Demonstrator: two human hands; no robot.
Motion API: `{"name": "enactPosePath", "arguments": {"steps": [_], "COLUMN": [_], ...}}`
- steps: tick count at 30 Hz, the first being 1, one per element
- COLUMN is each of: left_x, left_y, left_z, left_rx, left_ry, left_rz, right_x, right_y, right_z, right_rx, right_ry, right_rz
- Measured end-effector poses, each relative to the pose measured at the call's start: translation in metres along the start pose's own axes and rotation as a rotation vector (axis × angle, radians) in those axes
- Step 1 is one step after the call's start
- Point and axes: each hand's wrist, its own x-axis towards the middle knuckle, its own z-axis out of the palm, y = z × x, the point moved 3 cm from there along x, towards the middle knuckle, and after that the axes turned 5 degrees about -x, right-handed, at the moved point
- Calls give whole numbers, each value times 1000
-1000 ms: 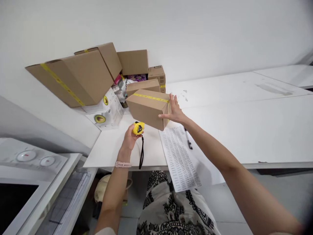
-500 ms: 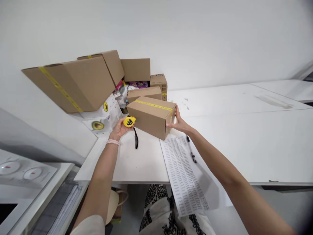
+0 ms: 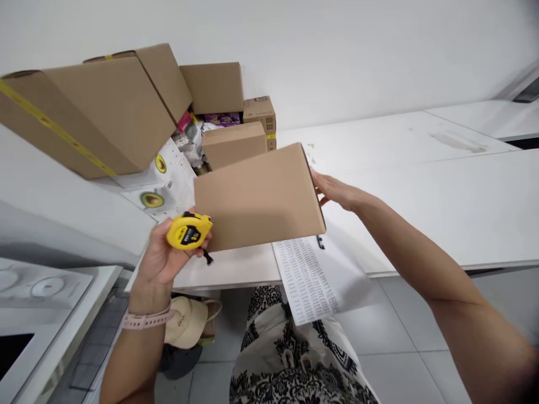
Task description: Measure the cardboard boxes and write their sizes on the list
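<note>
A plain brown cardboard box [image 3: 259,196] is held up in front of me, one broad side facing my view. My left hand [image 3: 166,252] grips a yellow and black tape measure [image 3: 190,230], its black wrist strap dangling below. The fingers of that hand also rest by the box's left end. At the box's right end, my right hand [image 3: 334,189] presses against the side, its fingertips partly hidden behind the edge. Under the box lies a printed sheet [image 3: 309,286] with columns of text, and a black pen [image 3: 320,242] mostly covered by the box.
Large taped cartons [image 3: 101,112] are stacked at the left on white avocado-print boxes [image 3: 154,196]. Smaller boxes [image 3: 236,143] and packaged goods stand behind. The white table [image 3: 404,207] runs right. A white appliance [image 3: 42,303] is at lower left; caps [image 3: 185,322] sit below.
The box has risen toward me and turned, so its yellow-taped top no longer shows. My left hand with the tape measure has come closer. My view has tilted down.
</note>
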Motion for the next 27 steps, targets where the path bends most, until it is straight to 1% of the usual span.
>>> {"name": "enactPosePath", "arguments": {"steps": [2, 3, 5, 6, 7, 8, 10, 11, 12, 13, 14, 15, 16, 18, 19, 20, 22, 24, 27], "left_x": [-8, -9, -9, -9, -10, -11, -16, -19, -23, -26, -29, -31, -32, -34, -34, -34, -35, -36, -38], "left_y": [-15, -19, -19, -18, -15, -13, -11, -12, -13, -15, -18, -21, -24, -29, -30, -32, -35, -38, -41], "left_z": [-1, 0, 6, 11, 18, 25, 43, 52, 61, 70, 78, 85, 91, 100, 102, 104, 106, 107, 105], "left_rx": [-6, -11, -14, -9, -1, 8, 27, 37, 50, 67, 86, 105, 123, 151, 160, 171, 197, 228, 273], "left_ry": [6, -6, -39, -57, -76, -98, -153, -183, -218, -257, -295, -331, -359, -384, -382, -376, -368, -369, -376], "left_rz": [-47, -49, -26, -7, 14, 33, 52, 51, 41, 24, 3, -17, -35, -53, -50, -43, -34, -41, -56], "right_x": [-8, -10, -11, -10, -9, -8, -12, -17, -24, -33, -43, -53, -62, -79, -85, -89, -93, -93, -92], "right_y": [19, 27, 40, 43, 44, 42, 29, 17, 3, -12, -28, -43, -56, -72, -75, -75, -71, -64, -59], "right_z": [8, 10, 10, 8, 4, 0, -9, -10, -9, -4, 3, 14, 27, 53, 65, 75, 90, 102, 111], "right_rx": [12, 18, 22, 25, 30, 37, 52, 61, 71, 85, 105, 125, 148, 207, 238, 271, 336, 397, 484], "right_ry": [-37, -43, -39, -14, 44, 140, 396, 514, 591, 605, 560, 457, 316, 51, -48, -118, -199, -245, -301], "right_rz": [107, 142, 188, 200, 202, 193, 127, 62, -22, -114, -205, -279, -314, -301, -270, -235, -168, -114, -66]}}
